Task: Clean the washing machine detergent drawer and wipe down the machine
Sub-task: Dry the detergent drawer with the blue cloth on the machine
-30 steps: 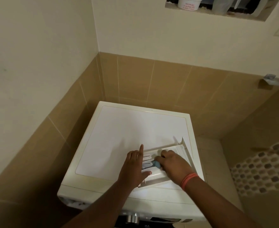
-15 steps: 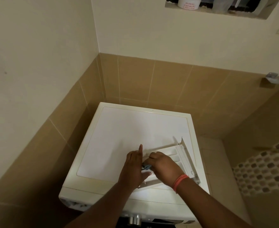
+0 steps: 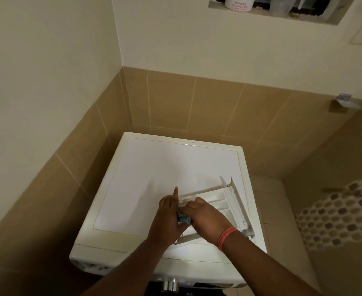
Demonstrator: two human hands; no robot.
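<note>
Nearest the camera, a metal knob [image 3: 169, 285] is seen on the front of the washing machine [image 3: 154, 167], below its top.

On the machine's top, toward its front right corner, the white detergent drawer [image 3: 222, 202] is laid askew, its compartments facing up.

The left hand [image 3: 168, 214] is pressed against the drawer's left end, forefinger straight and pointing away, the drawer steadied by it; whether its other fingers curl round the drawer's edge cannot be told.

The right hand [image 3: 205, 218] is closed round a small blue cloth [image 3: 183, 218], which is held at the drawer's left end, touching the left hand.

Change noted: a second ago the cloth was worked farther right, inside the drawer; it has since been drawn left, up against the steadying hand. This is judged to mean that the drawer is being wiped end to end. The machine's own surfaces are judged not yet wiped.

Beyond the machine, brown wall tiles [image 3: 197, 103] are seen, and higher up a niche holding a white tub [image 3: 239, 3].
</note>
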